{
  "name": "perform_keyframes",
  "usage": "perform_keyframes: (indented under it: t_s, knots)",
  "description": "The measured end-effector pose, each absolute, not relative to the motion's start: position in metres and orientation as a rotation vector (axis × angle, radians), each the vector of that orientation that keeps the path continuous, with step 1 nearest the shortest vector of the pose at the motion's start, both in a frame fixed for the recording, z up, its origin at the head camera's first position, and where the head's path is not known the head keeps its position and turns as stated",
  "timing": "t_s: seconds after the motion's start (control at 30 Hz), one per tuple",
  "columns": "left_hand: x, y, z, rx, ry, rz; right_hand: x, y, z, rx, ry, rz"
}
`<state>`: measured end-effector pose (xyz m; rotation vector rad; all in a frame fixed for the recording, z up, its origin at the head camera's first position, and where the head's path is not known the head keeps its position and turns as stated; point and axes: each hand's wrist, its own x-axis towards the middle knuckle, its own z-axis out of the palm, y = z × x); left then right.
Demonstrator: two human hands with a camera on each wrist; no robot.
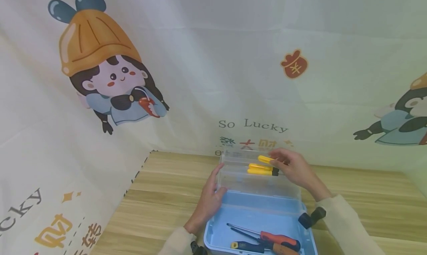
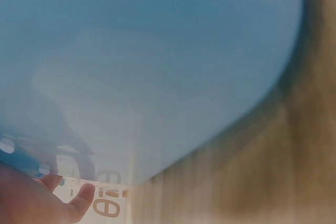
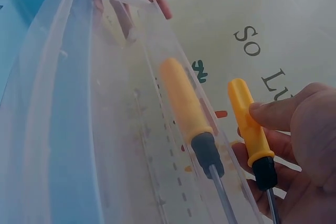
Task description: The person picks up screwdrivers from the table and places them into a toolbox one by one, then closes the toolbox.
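Note:
A clear plastic tray point(image 1: 257, 186) sits over the back part of a blue box point(image 1: 240, 210). My left hand point(image 1: 211, 195) grips the tray's left end, with thumb and fingers at its edge. Above the tray's far side, my right hand point(image 1: 293, 168) pinches a yellow-handled screwdriver point(image 3: 249, 121) with a black collar. Through the tray's wall, the right wrist view shows another yellow screwdriver point(image 3: 184, 98) lying inside. Two yellow shapes appear there in the head view; I cannot tell whether one is a reflection.
In the blue box's front part lie a red-and-black screwdriver point(image 1: 280, 239), a dark-handled tool point(image 1: 247, 246) and a brown-handled one point(image 1: 283, 249). The box stands on a wooden tabletop point(image 1: 160, 184). A printed cloth point(image 1: 200, 62) hangs behind and to the left.

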<state>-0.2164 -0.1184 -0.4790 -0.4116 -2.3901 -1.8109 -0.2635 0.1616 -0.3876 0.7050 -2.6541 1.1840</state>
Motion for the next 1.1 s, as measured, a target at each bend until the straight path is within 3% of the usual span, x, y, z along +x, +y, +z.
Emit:
perform_keyframes:
  t_s: [0.2,0.5,1.1]
  knots:
    - [-0.216,-0.117,-0.478,-0.39,-2.399,-1.818,-0.266,0.16,-0.389,0.687,-2.676,1.183]
    - [-0.197,-0.115,-0.444,-0.407,-2.394,-1.857,-0.269,0.156,-0.392,0.69,-2.665,1.18]
    - [-0.197,-0.114,-0.445,-0.386,-2.39,-1.875,-0.274,0.147,-0.397,0.67,-2.684,1.162]
